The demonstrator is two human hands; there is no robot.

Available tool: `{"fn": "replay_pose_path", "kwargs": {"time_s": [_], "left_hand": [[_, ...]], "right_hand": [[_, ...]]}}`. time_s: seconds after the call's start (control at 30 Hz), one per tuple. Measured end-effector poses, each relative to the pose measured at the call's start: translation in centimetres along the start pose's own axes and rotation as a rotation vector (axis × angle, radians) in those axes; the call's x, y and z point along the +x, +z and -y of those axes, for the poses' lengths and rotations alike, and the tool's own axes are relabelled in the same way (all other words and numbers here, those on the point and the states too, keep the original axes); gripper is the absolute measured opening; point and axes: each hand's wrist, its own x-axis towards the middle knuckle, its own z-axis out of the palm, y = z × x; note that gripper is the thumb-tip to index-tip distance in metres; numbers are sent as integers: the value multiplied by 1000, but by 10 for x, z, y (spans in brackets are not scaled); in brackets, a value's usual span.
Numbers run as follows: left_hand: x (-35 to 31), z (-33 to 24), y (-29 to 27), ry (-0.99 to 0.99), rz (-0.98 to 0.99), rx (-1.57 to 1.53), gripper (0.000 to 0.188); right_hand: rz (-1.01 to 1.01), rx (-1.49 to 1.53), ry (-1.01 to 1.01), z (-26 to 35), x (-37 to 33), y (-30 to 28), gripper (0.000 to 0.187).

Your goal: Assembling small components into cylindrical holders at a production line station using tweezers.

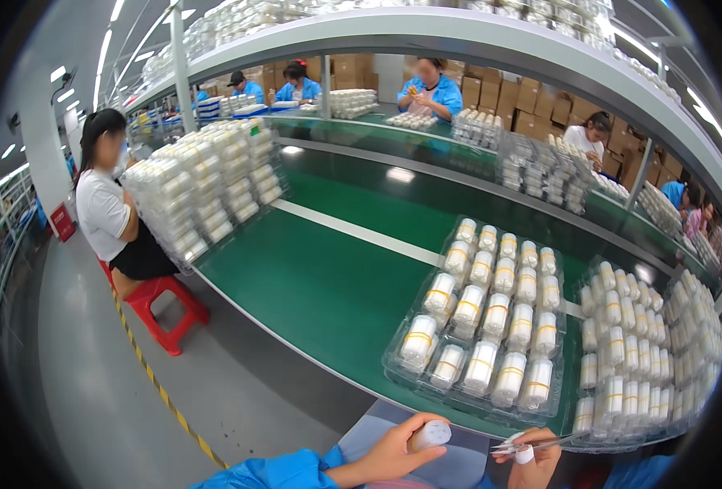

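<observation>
A short white cylinder is gripped in my left hand at the table's near edge. Its round end faces up and shows small dark marks. Close by on the right, my right hand is closed around thin metal tweezers, whose tips point left toward the cylinder. A white cover wraps one of its fingertips. Just beyond both hands lies a clear plastic tray with rows of upright white cylinders, each banded in yellow.
More stacked trays of cylinders stand right of the near tray. A tall stack rises at the far left of the green table. One person sits there on a red stool. Several others work across the table beneath a loaded shelf.
</observation>
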Motion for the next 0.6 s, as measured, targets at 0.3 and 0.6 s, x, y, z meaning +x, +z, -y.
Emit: {"fn": "replay_pose_path", "kwargs": {"time_s": [0.3, 0.6], "left_hand": [[-1, -1, 3, 28, -4, -19, 42], [3, -8, 5, 54, -53, 56, 45]], "right_hand": [[-154, 54, -46, -11, -7, 5, 13], [-111, 68, 4, -16, -5, 20, 12]]}}
